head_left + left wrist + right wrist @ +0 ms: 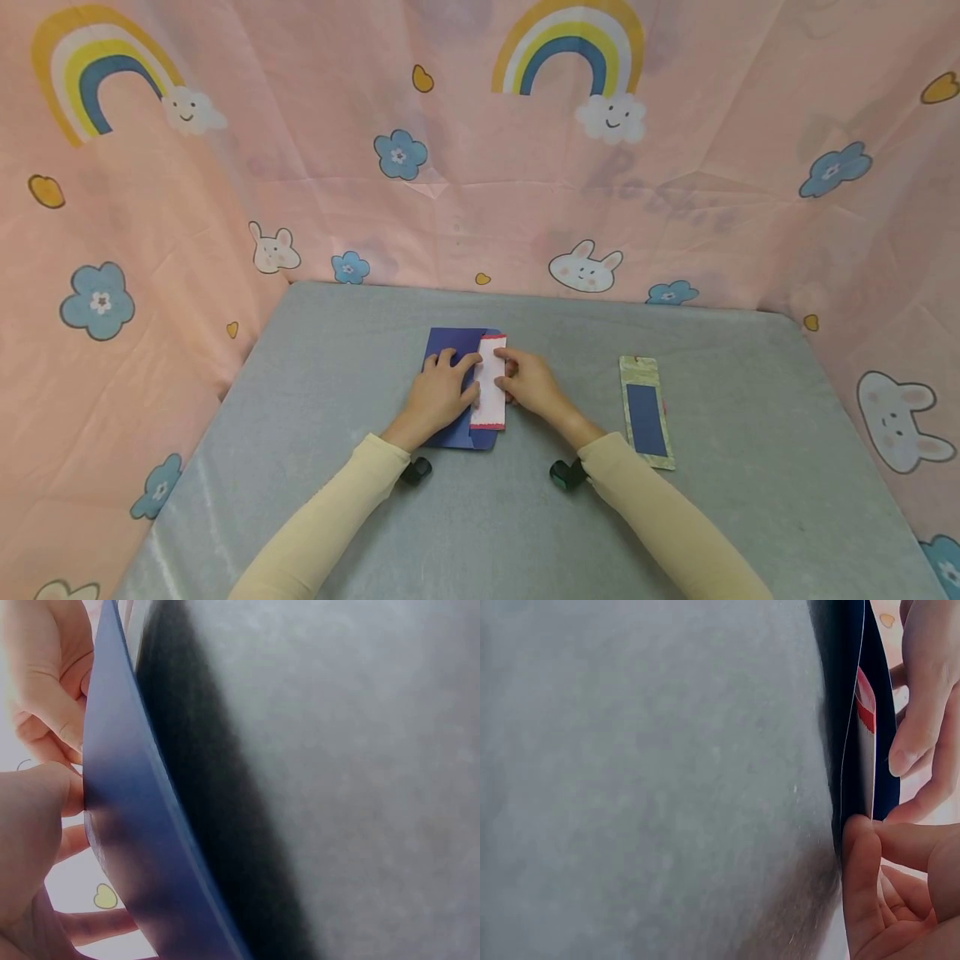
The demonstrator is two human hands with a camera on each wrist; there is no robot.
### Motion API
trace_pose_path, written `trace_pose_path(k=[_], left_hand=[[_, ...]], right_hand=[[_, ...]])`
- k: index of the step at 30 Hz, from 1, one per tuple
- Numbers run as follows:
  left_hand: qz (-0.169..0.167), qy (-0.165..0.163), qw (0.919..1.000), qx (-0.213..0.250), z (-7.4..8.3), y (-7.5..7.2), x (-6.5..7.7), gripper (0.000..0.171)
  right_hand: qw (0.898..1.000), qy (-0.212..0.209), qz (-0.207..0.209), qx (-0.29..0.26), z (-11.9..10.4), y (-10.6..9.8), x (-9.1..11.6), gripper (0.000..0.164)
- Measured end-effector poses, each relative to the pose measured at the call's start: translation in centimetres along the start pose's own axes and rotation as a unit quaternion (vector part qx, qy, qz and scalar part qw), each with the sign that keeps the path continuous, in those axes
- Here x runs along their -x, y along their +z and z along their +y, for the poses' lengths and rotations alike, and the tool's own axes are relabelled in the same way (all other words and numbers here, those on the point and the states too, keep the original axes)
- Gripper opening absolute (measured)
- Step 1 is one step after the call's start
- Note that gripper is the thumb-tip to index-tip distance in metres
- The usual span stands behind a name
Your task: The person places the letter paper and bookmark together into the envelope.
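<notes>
A dark blue folded card [450,435] lies on the table. Along its right side sits a white strip [489,404] with red ends. My left hand [437,392] rests on the card with fingers spread, its thumb and index finger touching the strip's left edge. At the opposite edge, my right hand [534,385] pinches the strip between thumb and fingers. In the right wrist view the strip [867,765] stands between dark blue layers, its red end showing. The left wrist view shows the card [142,825] edge-on, hiding the left fingertips in part.
A long green patterned piece with a dark blue panel [647,417] lies to the right on the grey table [360,533]. Pink printed cloth [465,208] hangs behind the table and along both sides.
</notes>
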State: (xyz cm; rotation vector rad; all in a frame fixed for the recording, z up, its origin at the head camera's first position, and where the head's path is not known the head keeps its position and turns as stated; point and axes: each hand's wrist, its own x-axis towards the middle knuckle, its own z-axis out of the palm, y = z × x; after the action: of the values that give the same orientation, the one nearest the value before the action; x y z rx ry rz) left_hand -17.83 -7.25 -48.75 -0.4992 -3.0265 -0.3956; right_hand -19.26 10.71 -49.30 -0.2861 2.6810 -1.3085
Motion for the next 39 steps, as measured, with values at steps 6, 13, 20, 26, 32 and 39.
trace_pose_path(k=[6,13,20,26,32,39], left_hand=[[-0.002,-0.001,1.0000,0.000,0.0,0.1,0.0,0.043],[-0.002,-0.005,1.0000,-0.002,-0.1,0.1,0.0,0.043],[0.001,-0.004,1.0000,-0.005,0.0,0.1,0.1,0.043],[0.006,-0.002,1.0000,-0.004,0.0,0.1,0.1,0.043],[0.009,-0.001,0.9999,-0.008,0.0,0.1,0.1,0.043],[0.008,-0.002,0.9999,-0.010,0.0,0.2,0.1,0.043]], right_hand=[[1.000,0.005,0.000,0.003,-0.2,0.3,-0.2,0.049],[1.000,0.005,0.005,-0.002,-0.2,0.6,-0.4,0.049],[1.000,0.012,-0.002,-0.009,-0.2,0.8,-0.5,0.049],[1.000,0.008,-0.002,-0.011,-0.4,1.0,-0.6,0.050],[1.000,0.018,-0.007,-0.010,-0.5,1.1,-0.6,0.050],[1.000,0.016,-0.002,-0.001,-0.8,1.1,-0.6,0.049]])
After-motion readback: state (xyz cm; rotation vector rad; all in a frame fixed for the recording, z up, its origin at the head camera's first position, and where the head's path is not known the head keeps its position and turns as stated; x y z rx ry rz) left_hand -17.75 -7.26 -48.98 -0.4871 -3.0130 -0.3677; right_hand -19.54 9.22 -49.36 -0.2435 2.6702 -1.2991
